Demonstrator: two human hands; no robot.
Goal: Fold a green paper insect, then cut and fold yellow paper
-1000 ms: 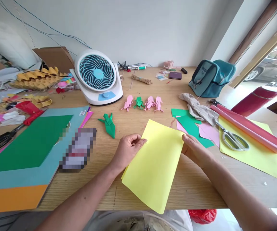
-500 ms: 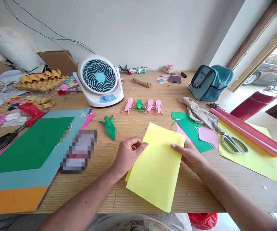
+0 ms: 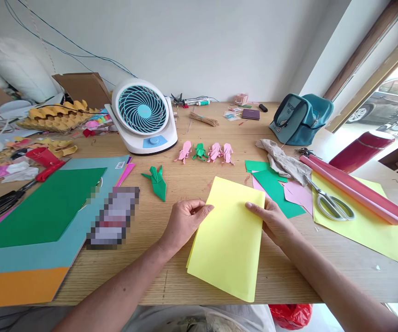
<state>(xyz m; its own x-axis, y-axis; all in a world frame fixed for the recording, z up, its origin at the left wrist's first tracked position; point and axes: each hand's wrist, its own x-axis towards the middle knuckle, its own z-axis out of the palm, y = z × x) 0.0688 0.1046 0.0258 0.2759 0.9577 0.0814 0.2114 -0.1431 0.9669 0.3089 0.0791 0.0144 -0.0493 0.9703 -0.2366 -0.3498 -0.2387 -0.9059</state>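
A doubled-over sheet of yellow paper (image 3: 228, 244) is held up above the front of the table, its layers slightly apart at the lower left. My left hand (image 3: 188, 223) pinches its left edge between thumb and curled fingers. On the right edge, my right hand (image 3: 275, 219) grips with the thumb on top and the fingers hidden behind. Beyond the paper stand several small folded paper figures: pink ones (image 3: 214, 153) and a green one (image 3: 199, 151). Left of them, nearer me, lies a larger green folded paper piece (image 3: 158, 183).
Coloured sheets (image 3: 43, 207) and a blurred phone-like rectangle (image 3: 114, 216) lie at left, with black scissors (image 3: 3, 205). At right are grey-handled scissors (image 3: 335, 206) on yellow paper, green scraps (image 3: 278, 193), a red bottle (image 3: 361, 152) and a cloth (image 3: 282, 161). A fan (image 3: 143, 115) stands behind.
The yellow paper has turned slightly, its lower end swinging right, and its layers lie closer together at the lower left. Both hands keep their hold.
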